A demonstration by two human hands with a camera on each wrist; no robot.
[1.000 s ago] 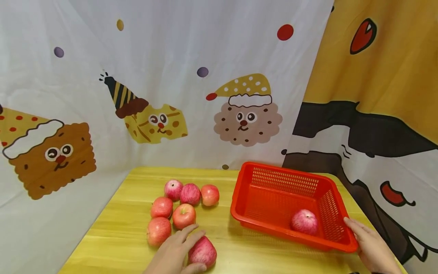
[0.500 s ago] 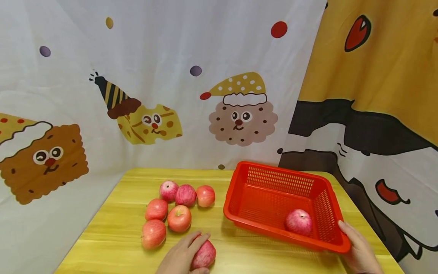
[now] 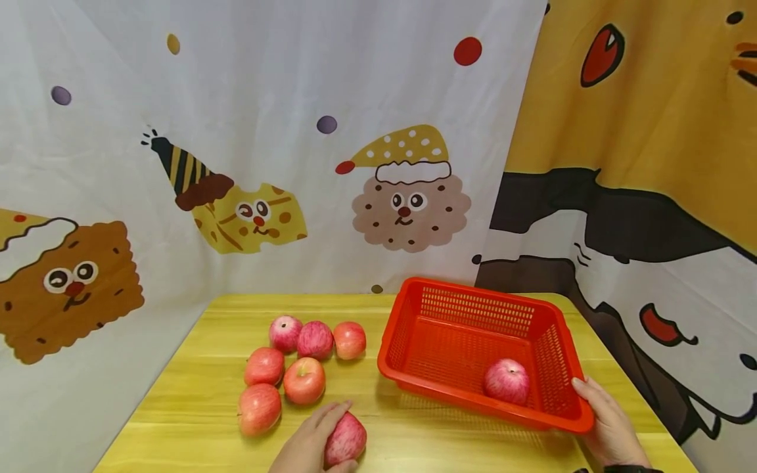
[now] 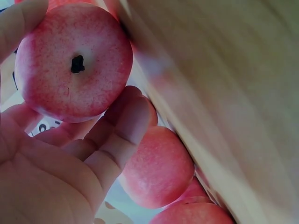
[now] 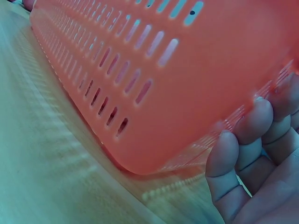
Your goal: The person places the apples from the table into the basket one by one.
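left hand (image 3: 310, 441) partly hides the apple (image 3: 347, 441) it grips

backdrop's basically a wrinkly white curtain (image 3: 266, 79) printed with cartoon snacks: a square brown biscuit (image 3: 109, 269), a cheese wedge (image 3: 269, 220) in a striped party hat (image 3: 184, 167), a round cookie (image 3: 387, 220) in a spotted cap (image 3: 405, 146). right side's a mustard, black and white printed curtain (image 3: 550, 125). table (image 3: 195, 374) is yellow wood-grain, lighting's pretty soft.
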